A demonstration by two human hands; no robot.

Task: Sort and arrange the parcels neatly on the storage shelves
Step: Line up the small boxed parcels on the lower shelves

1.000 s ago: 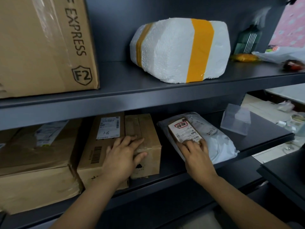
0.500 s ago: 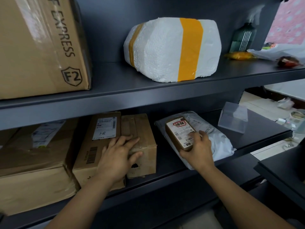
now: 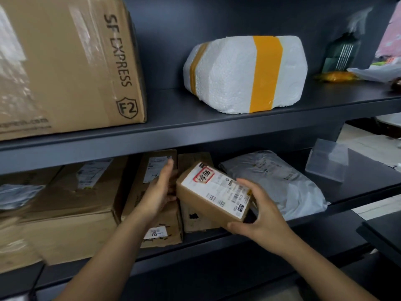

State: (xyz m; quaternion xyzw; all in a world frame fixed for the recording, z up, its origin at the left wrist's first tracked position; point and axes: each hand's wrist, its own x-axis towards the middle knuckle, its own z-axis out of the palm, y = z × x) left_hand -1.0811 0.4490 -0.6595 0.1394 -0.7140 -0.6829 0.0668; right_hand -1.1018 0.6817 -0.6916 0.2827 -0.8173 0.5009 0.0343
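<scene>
— How many parcels do you count from there?

— Two on the upper shelf (image 3: 173,127). One is a big cardboard carton (image 3: 65,61) printed SF EXPRESS, cut off at the left. The other is a lumpy white foam parcel (image 3: 238,72) banded with yellow tape.

— And below?

— On the lower shelf (image 3: 358,187) there are three cardboard boxes side by side, creased and taped. The large left box (image 3: 65,213) is blurred and cut off. Then one crinkled grey plastic mailer (image 3: 277,183) and one clear plastic case (image 3: 327,164) near the right end.

— And the one in hand?

— A small brown box (image 3: 213,193), oblong, with a white printed label on top. It's held tilted in the air in front of the lower shelf. The right hand (image 3: 260,216) has its grip curled round the near end, thumb beneath and fingers over the top. The left hand (image 3: 159,192) lies with straight fingers against the far end, its grip wide.

— Top right?

— A dark spray bottle (image 3: 340,53), blurred. I can't make out the things beside it.
</scene>
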